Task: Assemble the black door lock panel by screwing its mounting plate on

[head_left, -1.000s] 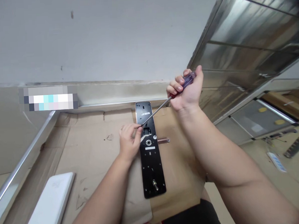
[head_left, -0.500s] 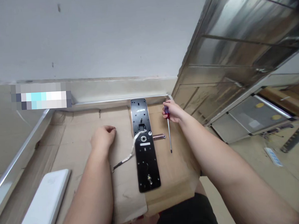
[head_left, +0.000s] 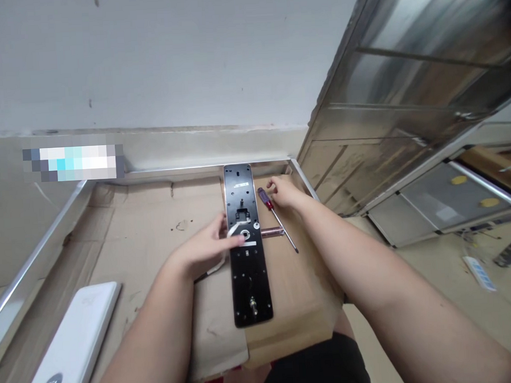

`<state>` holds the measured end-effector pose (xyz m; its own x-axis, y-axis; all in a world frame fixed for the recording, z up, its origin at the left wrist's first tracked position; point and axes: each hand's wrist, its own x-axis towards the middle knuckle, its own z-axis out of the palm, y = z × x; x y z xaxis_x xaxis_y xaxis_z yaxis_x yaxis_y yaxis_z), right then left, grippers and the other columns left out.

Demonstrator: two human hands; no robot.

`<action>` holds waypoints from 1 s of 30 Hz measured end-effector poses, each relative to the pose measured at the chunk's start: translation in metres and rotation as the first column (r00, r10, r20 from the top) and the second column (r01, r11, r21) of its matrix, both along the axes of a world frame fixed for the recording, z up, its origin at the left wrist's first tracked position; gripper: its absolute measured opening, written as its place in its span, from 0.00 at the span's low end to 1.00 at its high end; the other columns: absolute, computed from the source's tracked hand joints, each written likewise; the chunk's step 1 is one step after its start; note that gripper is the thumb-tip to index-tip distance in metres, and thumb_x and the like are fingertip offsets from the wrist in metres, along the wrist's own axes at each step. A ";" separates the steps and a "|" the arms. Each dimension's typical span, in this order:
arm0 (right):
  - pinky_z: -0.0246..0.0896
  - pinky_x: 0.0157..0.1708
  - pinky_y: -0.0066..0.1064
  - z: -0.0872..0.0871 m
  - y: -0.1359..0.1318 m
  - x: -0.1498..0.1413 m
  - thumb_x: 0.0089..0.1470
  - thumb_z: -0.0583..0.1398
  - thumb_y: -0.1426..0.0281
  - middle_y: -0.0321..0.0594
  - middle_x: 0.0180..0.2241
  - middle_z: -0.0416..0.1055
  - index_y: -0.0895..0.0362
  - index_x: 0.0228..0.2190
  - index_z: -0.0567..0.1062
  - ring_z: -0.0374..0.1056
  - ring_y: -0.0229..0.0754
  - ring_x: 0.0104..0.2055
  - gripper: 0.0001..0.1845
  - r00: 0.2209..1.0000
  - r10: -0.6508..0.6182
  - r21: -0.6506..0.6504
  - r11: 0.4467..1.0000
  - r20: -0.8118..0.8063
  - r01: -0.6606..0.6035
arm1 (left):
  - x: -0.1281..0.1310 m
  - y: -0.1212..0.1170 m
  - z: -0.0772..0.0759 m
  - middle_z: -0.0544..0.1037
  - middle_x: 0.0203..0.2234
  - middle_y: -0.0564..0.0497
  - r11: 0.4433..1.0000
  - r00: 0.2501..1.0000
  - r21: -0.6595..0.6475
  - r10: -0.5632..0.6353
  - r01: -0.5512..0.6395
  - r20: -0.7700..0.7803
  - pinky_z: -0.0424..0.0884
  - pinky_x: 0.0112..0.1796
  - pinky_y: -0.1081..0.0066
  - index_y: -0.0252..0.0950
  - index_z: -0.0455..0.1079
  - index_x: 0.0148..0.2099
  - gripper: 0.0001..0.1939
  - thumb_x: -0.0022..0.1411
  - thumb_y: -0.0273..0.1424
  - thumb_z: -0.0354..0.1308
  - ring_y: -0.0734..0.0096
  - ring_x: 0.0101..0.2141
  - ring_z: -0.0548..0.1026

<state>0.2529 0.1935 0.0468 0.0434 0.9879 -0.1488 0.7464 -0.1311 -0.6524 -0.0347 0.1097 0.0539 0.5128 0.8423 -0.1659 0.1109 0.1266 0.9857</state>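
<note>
Half a second ago the screwdriver (head_left: 270,205) was held in the right hand (head_left: 283,191); now it lies loose on the cardboard (head_left: 145,217), and the left hand (head_left: 205,248) has come across from the left to the black plate (head_left: 251,277).

Through the head camera I see the plate lying lengthwise from far to near, about mid-scene on the cardboard-covered worktop (head_left: 186,172). I make out the left thumb over its face, close to the round socket (head_left: 244,235), while the other fingers are at its left edge, partly blurred. I cannot tell whether they grip the plate or only touch it. A white cable (head_left: 219,266) runs out to the left just beside that hand.

On the right, I have the other hand empty, its fingers loosely bent, just beside the screwdriver's handle but apart from it. The tool slants, handle far, tip toward the near right, its shaft passing by the right end of a copper-coloured rod (head_left: 271,232) that sticks out from the plate's right side. Near the plate's near end I see a small metal fitting (head_left: 253,307). A white slab (head_left: 72,338) lies at the near left.
</note>
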 end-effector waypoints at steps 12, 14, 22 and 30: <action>0.65 0.42 0.33 0.034 -0.016 -0.021 0.63 0.55 0.63 0.41 0.40 0.71 0.55 0.47 0.71 0.68 0.42 0.40 0.13 0.960 0.277 0.355 0.895 0.030 -0.270 | 0.015 0.003 -0.011 0.75 0.56 0.38 0.999 0.969 -0.051 0.014 -0.001 0.247 0.69 0.57 0.54 0.37 0.69 0.59 0.33 0.51 0.30 0.72 0.54 0.55 0.76; 0.66 0.42 0.35 0.039 -0.023 -0.026 0.61 0.58 0.61 0.43 0.41 0.68 0.56 0.49 0.71 0.67 0.43 0.41 0.17 0.909 0.416 0.475 0.798 0.010 -0.371 | 0.017 0.006 -0.013 0.74 0.58 0.39 1.000 0.966 -0.025 0.021 -0.015 0.258 0.68 0.59 0.54 0.37 0.69 0.60 0.34 0.51 0.30 0.72 0.53 0.57 0.74; 0.66 0.48 0.39 0.025 -0.024 -0.044 0.58 0.62 0.65 0.42 0.41 0.64 0.55 0.44 0.77 0.66 0.45 0.44 0.12 0.864 0.499 0.551 0.705 0.059 -0.445 | 0.029 0.009 -0.024 0.72 0.60 0.41 0.994 0.944 0.026 0.091 -0.105 0.316 0.70 0.58 0.60 0.37 0.66 0.63 0.36 0.53 0.35 0.70 0.55 0.58 0.73; 0.62 0.49 0.42 0.022 -0.022 -0.046 0.62 0.59 0.65 0.44 0.41 0.68 0.54 0.41 0.78 0.64 0.48 0.45 0.09 0.894 0.390 0.586 0.679 0.222 -0.442 | 0.027 0.008 -0.028 0.74 0.57 0.40 0.981 0.981 0.144 0.105 -0.129 0.166 0.71 0.56 0.58 0.37 0.57 0.69 0.41 0.58 0.37 0.68 0.55 0.55 0.75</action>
<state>0.2072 0.1711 0.0690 -0.4094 0.7801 0.4731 0.6744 0.6080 -0.4190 -0.0072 0.1181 0.0261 0.4182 0.9073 0.0440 -0.0530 -0.0240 0.9983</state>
